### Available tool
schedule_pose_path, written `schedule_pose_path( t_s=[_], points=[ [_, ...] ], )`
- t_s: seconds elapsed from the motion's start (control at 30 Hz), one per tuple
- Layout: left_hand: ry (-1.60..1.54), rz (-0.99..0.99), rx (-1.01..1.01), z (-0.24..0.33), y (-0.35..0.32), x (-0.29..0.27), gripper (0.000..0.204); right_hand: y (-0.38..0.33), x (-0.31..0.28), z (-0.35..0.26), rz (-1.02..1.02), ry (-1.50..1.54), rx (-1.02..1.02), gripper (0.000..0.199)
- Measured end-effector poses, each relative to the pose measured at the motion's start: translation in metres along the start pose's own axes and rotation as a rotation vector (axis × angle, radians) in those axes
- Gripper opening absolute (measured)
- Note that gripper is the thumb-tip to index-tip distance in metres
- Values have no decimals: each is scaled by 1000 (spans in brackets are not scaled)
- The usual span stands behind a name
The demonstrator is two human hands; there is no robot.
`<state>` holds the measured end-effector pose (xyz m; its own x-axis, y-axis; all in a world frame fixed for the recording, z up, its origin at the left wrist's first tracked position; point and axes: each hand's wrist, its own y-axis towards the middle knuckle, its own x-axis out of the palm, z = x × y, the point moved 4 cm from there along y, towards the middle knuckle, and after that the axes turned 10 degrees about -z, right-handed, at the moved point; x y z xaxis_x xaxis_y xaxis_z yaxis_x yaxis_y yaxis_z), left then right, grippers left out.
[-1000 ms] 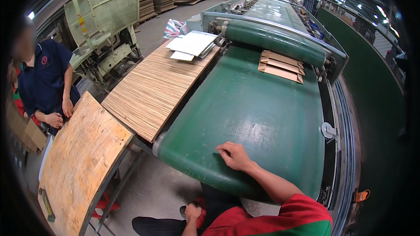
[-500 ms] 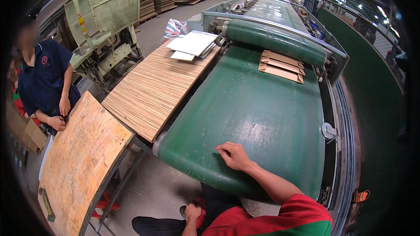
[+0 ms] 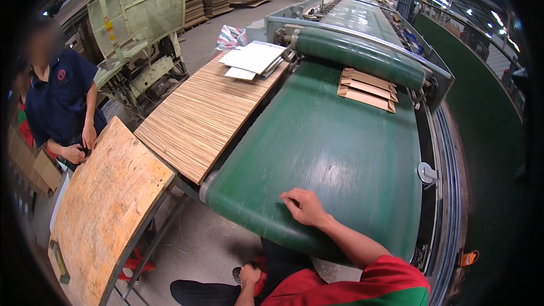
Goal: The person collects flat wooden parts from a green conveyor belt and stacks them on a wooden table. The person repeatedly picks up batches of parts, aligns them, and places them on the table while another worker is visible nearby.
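My right hand [image 3: 306, 205] rests on or just over the near end of the wide green conveyor belt [image 3: 317, 130]. Its fingers are curled together with nothing visible in them. Low down by my leg is my left hand [image 3: 250, 275], fingers bent beside a red patch and a small dark round thing [image 3: 237, 273]; what it grips, if anything, I cannot make out. Several flat brown folded cardboard pieces [image 3: 368, 89] lie overlapped at the belt's far end, just before the green roller [image 3: 360, 56].
Left of the belt stands a wood-grained tabletop [image 3: 209, 113] bearing white sheets [image 3: 255, 58]. A worn, sloping wooden board [image 3: 107, 192] is nearer, with a co-worker in a dark shirt [image 3: 65, 90] behind it. Metal rails [image 3: 447, 170] run along the right side.
The cardboard pieces have come slightly toward me on the belt, away from the roller. My hands have stayed nearly in place. The view has shifted a little.
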<state>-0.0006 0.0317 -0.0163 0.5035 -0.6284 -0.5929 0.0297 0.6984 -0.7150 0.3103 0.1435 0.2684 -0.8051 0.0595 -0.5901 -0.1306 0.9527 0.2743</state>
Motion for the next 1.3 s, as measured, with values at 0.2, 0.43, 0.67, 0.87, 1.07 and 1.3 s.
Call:
schedule_pose_path(
  t_s=[0.2, 0.43, 0.67, 0.87, 1.07, 1.3],
  points=[
    [24, 4, 33, -6, 4, 5, 40, -20, 24, -30, -79, -92, -111, 16],
    [26, 1, 57, -11, 8, 8, 39, -25, 26, -30, -95, -24, -65, 16],
    [18, -3, 51, -9, 7, 6, 40, -26, 26, -33, -88, -35, -98, 15],
    [33, -3, 34, -9, 6, 6, 42, -25, 26, -32, -75, -53, -112, 15],
    [55, -12, 27, -8, 7, 6, 42, -28, 29, -35, -79, -44, -106, 15],
    [66, 0, 36, -10, 11, 9, 39, -48, 52, -47, -85, -50, -202, 15]
  ],
)
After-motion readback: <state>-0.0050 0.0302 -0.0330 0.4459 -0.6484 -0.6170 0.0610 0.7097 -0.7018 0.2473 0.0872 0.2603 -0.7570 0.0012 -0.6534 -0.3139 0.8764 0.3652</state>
